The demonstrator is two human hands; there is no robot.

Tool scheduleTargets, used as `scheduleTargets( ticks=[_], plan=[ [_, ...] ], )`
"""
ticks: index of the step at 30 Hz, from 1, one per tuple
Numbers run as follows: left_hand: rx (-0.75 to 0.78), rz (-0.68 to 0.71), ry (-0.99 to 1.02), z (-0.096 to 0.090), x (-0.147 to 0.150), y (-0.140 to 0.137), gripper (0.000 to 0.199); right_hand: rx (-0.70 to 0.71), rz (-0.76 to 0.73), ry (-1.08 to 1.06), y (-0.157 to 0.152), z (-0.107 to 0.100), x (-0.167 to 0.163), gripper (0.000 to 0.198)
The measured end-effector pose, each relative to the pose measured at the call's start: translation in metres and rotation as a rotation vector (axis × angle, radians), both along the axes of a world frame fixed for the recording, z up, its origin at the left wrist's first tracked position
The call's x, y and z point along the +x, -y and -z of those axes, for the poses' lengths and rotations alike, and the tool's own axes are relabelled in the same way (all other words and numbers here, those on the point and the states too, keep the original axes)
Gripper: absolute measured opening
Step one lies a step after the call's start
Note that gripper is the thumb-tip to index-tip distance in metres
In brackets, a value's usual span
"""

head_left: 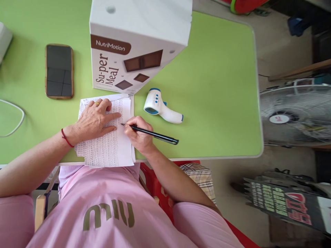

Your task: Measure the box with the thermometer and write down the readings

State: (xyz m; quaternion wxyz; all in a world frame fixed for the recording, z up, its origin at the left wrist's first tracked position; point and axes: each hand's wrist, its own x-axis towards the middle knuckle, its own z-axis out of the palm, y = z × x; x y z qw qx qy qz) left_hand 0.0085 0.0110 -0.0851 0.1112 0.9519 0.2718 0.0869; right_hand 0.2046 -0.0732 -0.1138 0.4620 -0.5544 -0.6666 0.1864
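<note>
Sheets of white paper (124, 148) covered with rows of small handwriting lie in a stack at the near edge of the green table. My left hand (94, 120) rests on the top sheet with fingers spread, a ring on one finger and a red string at the wrist. In my right hand (141, 134) a black pen (157, 135) is pinched, its tip at the written lines near my left fingertips. Its back end slants out to the right. The lower side of my right hand lies against the paper's right edge.
A white NutriMotion box (139, 31) stands just beyond the paper. To its left lies a phone (59, 71); to the right, a white and blue infrared thermometer (162, 107). A white cable (22, 117) loops at far left. Beyond the table's right edge (258, 86) stands a fan (294, 115).
</note>
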Motion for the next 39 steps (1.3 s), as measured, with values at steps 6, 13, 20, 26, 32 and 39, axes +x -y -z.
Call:
scheduleTargets(
  ticks=[6,13,20,26,32,39],
  plan=[
    [-0.001,0.005,0.014,-0.0003,-0.0014,-0.0003,0.040,-0.018,0.019,0.010,0.0006,0.0012,-0.0010,0.016],
    [-0.013,0.003,0.002,-0.0018,-0.0009,-0.0003,0.040,-0.030,-0.003,0.008,0.0017,0.0013,0.0009,0.016],
    [-0.019,0.008,-0.005,-0.0029,-0.0013,-0.0004,0.040,-0.001,0.068,-0.014,0.0035,0.0033,0.0042,0.013],
    [-0.002,0.008,0.002,-0.0006,-0.0015,-0.0006,0.041,0.024,0.052,-0.019,0.0021,0.0027,0.0008,0.015],
    [0.012,0.014,-0.001,0.0000,-0.0018,-0.0013,0.041,0.013,0.072,-0.049,0.0029,0.0033,0.0022,0.013],
    [0.018,0.013,0.006,0.0005,-0.0018,-0.0018,0.041,-0.018,0.054,-0.042,0.0028,0.0030,0.0016,0.012]
  ],
)
